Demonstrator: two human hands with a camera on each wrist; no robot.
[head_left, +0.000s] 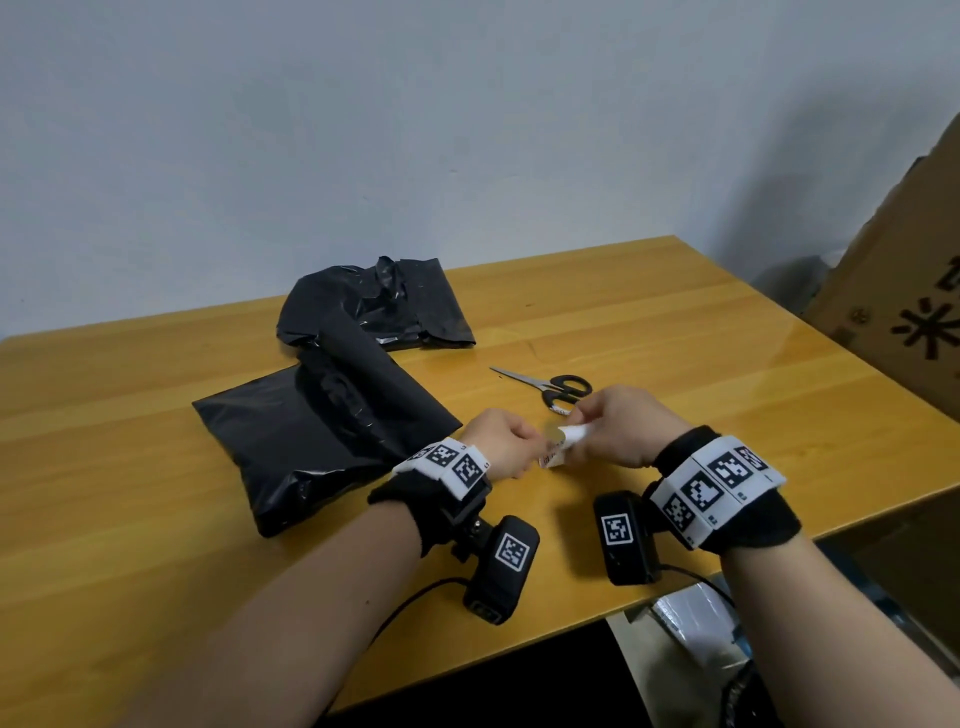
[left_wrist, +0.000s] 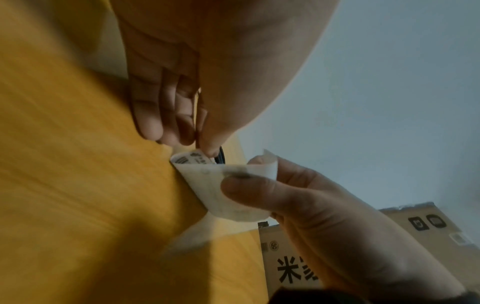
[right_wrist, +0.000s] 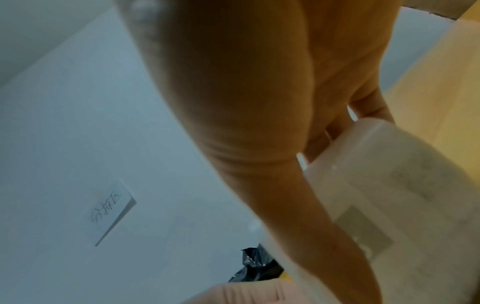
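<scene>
Pinching a small white label between them, the left hand and the right hand meet low over the near middle of the wooden surface. The pictures do not show whether the label touches the wood.

In the left wrist view, the left grip is closed on the label's printed end. Thumb and a fingertip hold it, and the other fingers are curled in toward the palm. The right grip is clamped on the plainer, slightly see-through part of the sheet, with the thumb pressed flat on one face and the fingers behind the other. The paper bends into a loose curl between the two grips, and one corner stands up past the right fingers. The right wrist view shows only a blurred pale sheet beside the palm.

A pair of black-handled scissors lies just beyond the right hand, blades together and pointing away to the left. A plump black plastic bag lies left of the left hand, close to it. A second, crumpled black bag sits farther back near the wall, overlapping the first one's far edge. A cardboard box with black print stands off the surface's right side. A handwritten note is stuck on the wall.
</scene>
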